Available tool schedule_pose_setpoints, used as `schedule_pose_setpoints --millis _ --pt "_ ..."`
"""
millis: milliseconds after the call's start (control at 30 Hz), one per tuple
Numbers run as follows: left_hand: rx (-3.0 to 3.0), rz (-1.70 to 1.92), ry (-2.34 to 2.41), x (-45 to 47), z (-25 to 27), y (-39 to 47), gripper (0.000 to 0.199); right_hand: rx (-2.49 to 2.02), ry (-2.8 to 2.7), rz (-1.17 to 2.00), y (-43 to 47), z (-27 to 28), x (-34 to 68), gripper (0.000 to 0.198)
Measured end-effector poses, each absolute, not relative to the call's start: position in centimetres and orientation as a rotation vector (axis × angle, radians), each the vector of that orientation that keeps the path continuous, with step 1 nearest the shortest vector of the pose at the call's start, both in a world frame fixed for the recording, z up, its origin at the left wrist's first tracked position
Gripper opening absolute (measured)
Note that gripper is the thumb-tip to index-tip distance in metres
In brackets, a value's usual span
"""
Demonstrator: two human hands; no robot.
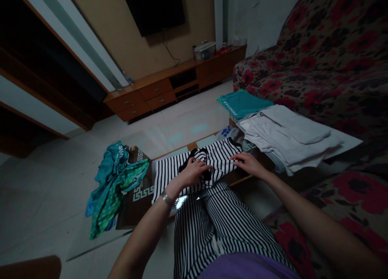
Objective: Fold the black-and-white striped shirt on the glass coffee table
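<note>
Both hands press down on a black-and-white striped garment at centre frame. Left hand lies palm-down, fingers curled into a bunched fold with dark trim; whether it pinches the cloth or only presses it cannot be told. A bracelet sits on that wrist. Right hand, just right of centre, rests flat with fingers spread on the garment's right edge, nothing closed in it. The striped cloth lies on a low glass-topped table and hangs off the near edge toward the bottom of the frame. Far left of the table, a crumpled teal and green garment droops over the side. Upper centre, a wooden TV cabinet stands against the wall under a dark screen. Right of the hands, a stack of folded white clothes sits beside a folded teal shirt. A red floral sofa fills the right side.
</note>
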State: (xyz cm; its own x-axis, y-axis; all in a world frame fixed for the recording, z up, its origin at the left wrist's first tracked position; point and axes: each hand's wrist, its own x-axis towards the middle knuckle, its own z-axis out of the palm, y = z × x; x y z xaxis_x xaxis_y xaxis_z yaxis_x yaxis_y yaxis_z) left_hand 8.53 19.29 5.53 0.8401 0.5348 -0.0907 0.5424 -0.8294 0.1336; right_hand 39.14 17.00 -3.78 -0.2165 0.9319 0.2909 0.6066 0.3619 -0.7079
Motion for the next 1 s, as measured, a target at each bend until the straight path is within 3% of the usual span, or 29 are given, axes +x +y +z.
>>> schedule_pose_setpoints --millis 167,367,600,700,800,933,1000 --pt "2.923 -0.049 0.947 4.9 6.6 18.1 0.037 -1.350 -1.929 0.552 16.7 -4.5 39.7 0.018" --pt "2.812 -0.001 1.152 -1.9 4.8 14.8 0.044 -1.312 -1.906 0.514 16.7 -5.3 39.7 0.017" --pt "2.462 0.654 1.500 0.9 3.8 19.3 0.040 -1.317 -1.919 0.456 16.6 -6.0 39.6 0.018" --pt "2.622 0.512 1.202 5.8 3.9 21.9 0.046 -1.325 -1.915 0.448 16.6 -6.0 39.5 0.018" --pt "2.807 0.121 0.926 9.2 4.2 23.2 0.045 -1.325 -1.914 0.439 16.6 -5.9 39.5 0.017" --pt "2.912 -0.182 0.941 9.5 5.6 23.2 0.015 -1.334 -1.924 0.436 16.7 -5.8 39.6 0.018" --pt "2.979 -0.181 0.968 8.7 6.5 22.8 0.011 -1.339 -1.927 0.435 16.7 -5.8 39.6 0.019"
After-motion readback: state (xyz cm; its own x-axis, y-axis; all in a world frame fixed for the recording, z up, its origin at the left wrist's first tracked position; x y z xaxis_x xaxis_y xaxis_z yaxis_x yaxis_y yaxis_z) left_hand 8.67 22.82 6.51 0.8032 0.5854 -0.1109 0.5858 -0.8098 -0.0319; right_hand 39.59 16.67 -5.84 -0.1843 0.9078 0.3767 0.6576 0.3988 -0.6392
